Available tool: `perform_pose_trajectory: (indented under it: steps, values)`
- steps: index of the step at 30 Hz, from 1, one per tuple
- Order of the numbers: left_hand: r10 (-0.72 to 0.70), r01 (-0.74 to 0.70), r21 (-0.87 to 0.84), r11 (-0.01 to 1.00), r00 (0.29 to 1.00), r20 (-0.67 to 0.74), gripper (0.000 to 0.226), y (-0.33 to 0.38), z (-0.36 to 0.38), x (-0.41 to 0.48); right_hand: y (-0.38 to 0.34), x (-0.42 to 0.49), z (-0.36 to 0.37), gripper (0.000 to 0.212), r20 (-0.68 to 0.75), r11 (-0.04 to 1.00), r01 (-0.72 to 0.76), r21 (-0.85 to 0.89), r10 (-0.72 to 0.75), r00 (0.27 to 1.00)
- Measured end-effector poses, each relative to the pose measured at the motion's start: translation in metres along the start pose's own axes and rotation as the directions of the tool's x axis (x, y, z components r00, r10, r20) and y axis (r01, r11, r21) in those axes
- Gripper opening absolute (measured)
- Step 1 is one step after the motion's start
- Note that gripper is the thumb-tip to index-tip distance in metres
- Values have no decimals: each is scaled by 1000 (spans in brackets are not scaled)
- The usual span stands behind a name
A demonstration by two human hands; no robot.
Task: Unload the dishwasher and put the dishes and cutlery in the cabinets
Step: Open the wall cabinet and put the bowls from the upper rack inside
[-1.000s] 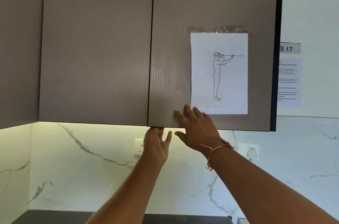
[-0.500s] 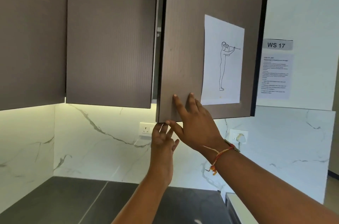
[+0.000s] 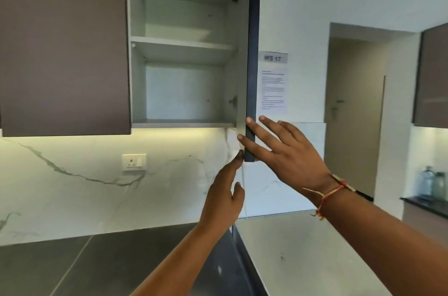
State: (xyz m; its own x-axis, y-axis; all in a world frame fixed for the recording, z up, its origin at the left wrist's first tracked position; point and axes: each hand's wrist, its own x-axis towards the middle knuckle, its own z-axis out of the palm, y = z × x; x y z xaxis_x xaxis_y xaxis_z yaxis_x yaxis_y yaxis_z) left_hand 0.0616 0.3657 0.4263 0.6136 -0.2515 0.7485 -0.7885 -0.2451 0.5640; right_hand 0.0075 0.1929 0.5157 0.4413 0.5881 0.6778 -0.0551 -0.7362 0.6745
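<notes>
The upper cabinet (image 3: 184,123) stands open, showing two bare white shelves with nothing on them. Its brown door (image 3: 252,53) is swung out edge-on toward me. My right hand (image 3: 288,152) lies against the door's lower edge, fingers straight and spread across its outer face, thumb on the near side. My left hand (image 3: 225,193) reaches up below the door's bottom corner, fingers straight, fingertips touching the inner edge. No dishes or cutlery are in view.
A closed brown cabinet door (image 3: 65,43) hangs to the left. Below is a marble backsplash with a wall socket (image 3: 134,162) and a dark countertop (image 3: 72,266). Printed sheets (image 3: 273,87) hang on the right wall. Farther right are a doorway and water bottles (image 3: 431,183).
The cabinet door has swung from closed to fully open, with both hands following its lower edge to the right. The view has shifted right and the shelves are now visible.
</notes>
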Motion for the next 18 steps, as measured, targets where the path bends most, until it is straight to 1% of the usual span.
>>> perform_pose_trajectory:
  steps: [2,4,7,10,13,15,18]
  values:
    - [69,-71,38,997,996,52,61,10,14,4,21,-13,-13,69,74,998,15,-64,-11,997]
    - [139,-151,118,981,984,107,61,12,25,11,36,-23,-22,67,148,995,6,-99,9,989]
    - [221,-247,187,951,964,151,63,10,39,25,49,-39,-29,67,251,990,-59,-130,90,964]
    - [253,-288,223,931,952,171,63,3,59,44,55,-55,-32,64,331,980,-120,-156,166,929]
    - [297,-350,317,882,933,204,69,-5,82,65,65,-66,-31,61,407,964,-184,-193,249,879]
    - [300,-366,371,854,927,224,74,-8,96,77,72,-73,-26,63,442,948,-223,-226,303,844]
    - [306,-395,450,801,916,260,81,-11,117,95,83,-80,-8,70,499,935,-218,-280,336,799]
